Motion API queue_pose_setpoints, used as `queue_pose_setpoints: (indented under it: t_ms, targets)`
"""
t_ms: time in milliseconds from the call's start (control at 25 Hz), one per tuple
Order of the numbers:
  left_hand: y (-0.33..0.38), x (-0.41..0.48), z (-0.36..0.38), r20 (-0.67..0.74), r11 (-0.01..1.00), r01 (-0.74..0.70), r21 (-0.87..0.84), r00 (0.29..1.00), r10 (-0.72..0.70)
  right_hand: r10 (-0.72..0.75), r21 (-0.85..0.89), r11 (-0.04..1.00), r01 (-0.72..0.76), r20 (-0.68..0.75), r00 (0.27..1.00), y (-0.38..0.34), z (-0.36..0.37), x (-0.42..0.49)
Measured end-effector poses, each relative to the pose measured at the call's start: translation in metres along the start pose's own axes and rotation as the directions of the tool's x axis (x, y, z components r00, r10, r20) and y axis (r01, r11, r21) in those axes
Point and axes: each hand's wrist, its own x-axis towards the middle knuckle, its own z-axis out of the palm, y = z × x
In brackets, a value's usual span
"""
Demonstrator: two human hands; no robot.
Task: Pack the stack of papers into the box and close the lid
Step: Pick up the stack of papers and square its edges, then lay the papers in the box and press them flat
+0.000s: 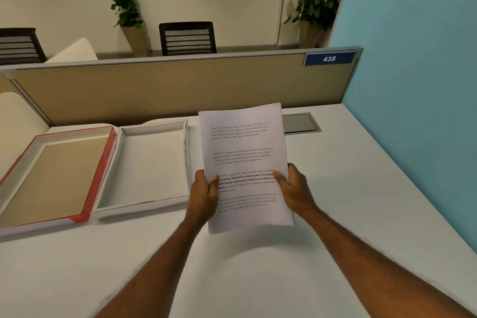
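You are holding the stack of white printed papers (245, 160) up off the pale grey desk (361, 201), one hand on each long side. Your left hand (204, 196) is closed on the left edge, thumb on top of the page. Your right hand (294, 191) is closed on the right edge the same way. Two hands keep the sheets square and stop them from sliding apart or flopping over.

The papers are not in the box yet. They hang just to the right of the open white cardboard box tray (154, 129), and their left edge sits over its right wall. The tray is empty and lies flat, so the stack can go straight down into it.

The red-edged lid with the brown inside (103, 162) lies flipped open to the left of the tray, touching it. It looks joined along that side, so it can fold over later.

Next, you likely need to move the stack left, line it up with the tray walls, and lower it in flat. If you tilt it, a corner could catch on the wall and bend.
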Motion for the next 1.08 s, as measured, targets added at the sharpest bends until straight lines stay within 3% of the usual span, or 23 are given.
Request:
queue_pose_setpoints:
  t_ms: [320, 520, 1080]
  targets:
    - [-0.022, -0.011, -0.004, 0.025, 0.980, 0.156, 0.126, 0.987, -0.160, 0.097, -0.037, 0.995, -0.095, 0.063, 0.993, 0.010, 0.023, -0.014]
    - [-0.032, -0.009, -0.024, 0.011, 0.973, 0.184, 0.137, 0.982, -0.187, 0.116, -0.021, 0.993, -0.115, 0.098, 0.988, -0.002, 0.044, -0.012]
    - [-0.089, 0.080, -0.163, -0.108, 0.943, 0.249, 0.219, 0.967, -0.230, 0.151, -0.019, 0.988, -0.150, 0.165, 0.975, -0.097, 0.193, 0.053]
